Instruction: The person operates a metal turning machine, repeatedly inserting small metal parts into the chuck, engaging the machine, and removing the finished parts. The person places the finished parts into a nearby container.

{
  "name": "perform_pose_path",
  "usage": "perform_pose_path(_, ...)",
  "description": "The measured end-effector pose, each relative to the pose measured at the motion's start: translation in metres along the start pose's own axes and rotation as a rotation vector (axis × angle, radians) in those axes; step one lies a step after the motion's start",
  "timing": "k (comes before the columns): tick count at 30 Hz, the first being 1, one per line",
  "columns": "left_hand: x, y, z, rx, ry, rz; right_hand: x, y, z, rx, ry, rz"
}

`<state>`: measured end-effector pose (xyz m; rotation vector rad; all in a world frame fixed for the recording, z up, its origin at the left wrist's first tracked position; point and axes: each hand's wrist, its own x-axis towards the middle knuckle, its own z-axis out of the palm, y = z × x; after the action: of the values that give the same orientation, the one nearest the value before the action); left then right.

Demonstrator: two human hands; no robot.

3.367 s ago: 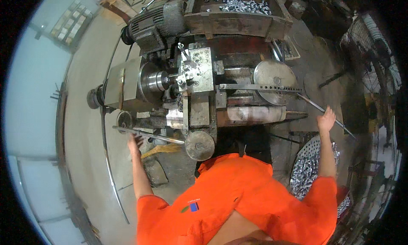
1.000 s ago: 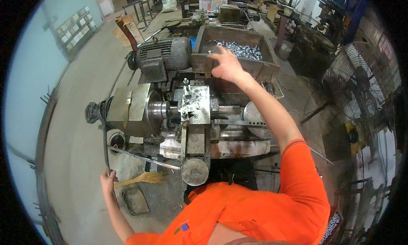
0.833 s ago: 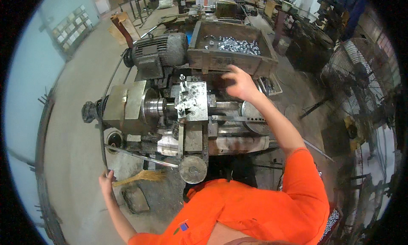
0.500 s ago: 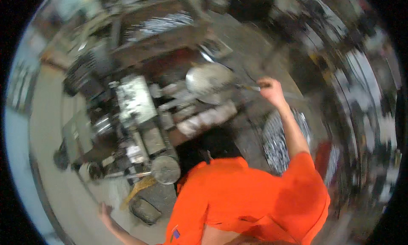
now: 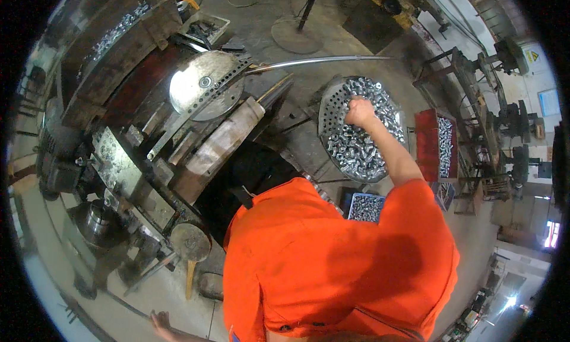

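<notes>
My right hand (image 5: 360, 112) reaches into a heap of small shiny metal fittings (image 5: 363, 149) on a round perforated tray (image 5: 330, 105). Its fingers are curled down among the pieces, and whatever lies between them is hidden. Low on the left, my left hand (image 5: 160, 320) is at the end of a thin dark lever (image 5: 127, 302) that runs up to the machine, its fingers bent around the tip. Ahead of my body stands the machine with a round metal disc (image 5: 202, 84), a bar with a row of holes (image 5: 199, 105) crossing it, and a long shiny pipe (image 5: 314, 62) reaching right.
A red bin (image 5: 426, 141) with more fittings stands right of the tray, and a blue crate (image 5: 366, 207) of small parts sits below it. A wooden trough (image 5: 113, 66) is at upper left. A round stand base (image 5: 297, 35) rests on the floor beyond the pipe.
My right hand has left the pipe beside the disc and moved onto the heap of fittings. The view has turned and sharpened. My left hand stays at the lever's end.
</notes>
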<state>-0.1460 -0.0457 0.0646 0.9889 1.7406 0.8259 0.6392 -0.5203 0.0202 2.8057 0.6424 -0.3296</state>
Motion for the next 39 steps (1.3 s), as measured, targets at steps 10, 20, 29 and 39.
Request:
perform_pose_path(10,0.008,-0.01,-0.016,0.024,-0.097,0.054,0.039,0.016,0.02,-0.144,-0.166,-0.076)
perform_pose_path(20,-0.007,-0.015,-0.018,0.009,-0.038,0.165,0.019,-0.015,-0.021,0.048,-0.132,-0.003)
perform_pose_path(29,-0.04,0.003,0.004,0.019,-0.006,0.19,0.012,-0.109,-0.119,1.489,-0.001,-0.451)
perform_pose_path(39,-0.07,-0.003,-0.008,0.865,0.226,0.418,-0.064,-0.439,-0.267,0.838,0.136,-1.744)
